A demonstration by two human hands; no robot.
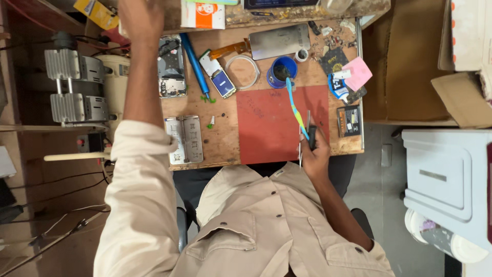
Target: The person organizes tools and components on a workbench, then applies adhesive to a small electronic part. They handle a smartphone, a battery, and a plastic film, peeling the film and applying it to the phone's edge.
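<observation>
Head view. My right hand (pixel 313 154), at the worktop's (pixel 225 143) near edge beside the red mat (pixel 266 125), has its fingers closed on a blue toothbrush (pixel 294 105) and thin metal tweezers (pixel 307 120). My left hand (pixel 141 18) reaches past the far-left corner; whether its fingers are open I cannot tell. Judged step: fetching something. An opened phone (pixel 171 66) lies at the left edge.

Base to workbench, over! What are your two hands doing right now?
Left hand reaching up to the shelf edge, grip hidden. Right hand shut on blue toothbrush and a thin metal tool, over the red mat. Blue cup close by.
</observation>
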